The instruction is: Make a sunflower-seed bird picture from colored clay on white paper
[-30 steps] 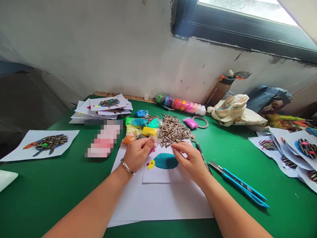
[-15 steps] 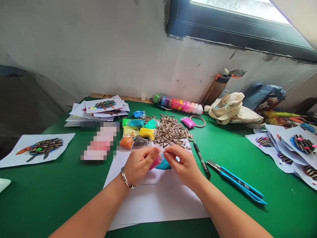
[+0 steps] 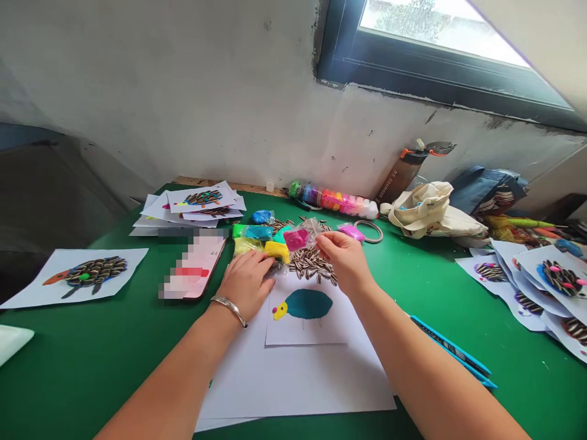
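Since the right hand hides part of the sunflower seed pile, its full extent is hard to make out. That hand pinches a clear bag of pink clay above the seeds; the open left hand lies beside them, fingers against a yellow clay packet.

Single head-worn camera, first-person, looking forward and down over the forearms onto the green table. Close to the work: left hand and right hand sit low-centre, near the lens. Wide angle, tilted slightly, so table's far edge, the wall behind and the window show along the top.
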The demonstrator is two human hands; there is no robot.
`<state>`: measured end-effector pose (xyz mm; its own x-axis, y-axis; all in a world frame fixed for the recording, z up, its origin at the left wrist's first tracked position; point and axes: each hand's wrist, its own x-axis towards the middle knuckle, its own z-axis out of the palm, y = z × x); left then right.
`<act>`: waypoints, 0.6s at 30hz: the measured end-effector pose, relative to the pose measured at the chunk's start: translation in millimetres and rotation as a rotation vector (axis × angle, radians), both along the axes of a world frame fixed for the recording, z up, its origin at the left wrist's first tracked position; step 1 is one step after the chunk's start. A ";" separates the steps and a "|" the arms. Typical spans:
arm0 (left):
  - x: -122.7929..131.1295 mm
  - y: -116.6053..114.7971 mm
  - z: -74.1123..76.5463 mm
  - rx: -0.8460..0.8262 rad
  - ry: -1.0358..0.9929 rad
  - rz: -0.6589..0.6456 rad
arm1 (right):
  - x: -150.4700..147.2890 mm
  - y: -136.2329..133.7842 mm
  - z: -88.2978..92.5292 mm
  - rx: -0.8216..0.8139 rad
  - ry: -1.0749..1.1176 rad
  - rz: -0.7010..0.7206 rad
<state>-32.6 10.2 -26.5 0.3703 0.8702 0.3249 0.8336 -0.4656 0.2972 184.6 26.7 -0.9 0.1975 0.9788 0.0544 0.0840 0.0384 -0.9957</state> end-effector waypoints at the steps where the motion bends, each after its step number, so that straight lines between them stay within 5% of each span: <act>1: 0.6 -0.3 -1.4 0.001 0.004 0.003 | -4.1 6.6 -2.5 -0.003 -0.004 0.002; 8: 4.0 1.2 -6.1 0.045 -0.012 0.041 | -16.5 25.9 -22.9 -0.002 -0.064 -0.009; 18: 4.9 -6.7 12.1 0.120 -0.251 0.086 | -24.7 48.9 2.4 -0.008 0.172 -0.084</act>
<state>-27.6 3.5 -14.3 0.1918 0.8449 0.4994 0.7792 -0.4405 0.4459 159.9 75.6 1.4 0.2841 0.9588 0.0050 -0.0850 0.0304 -0.9959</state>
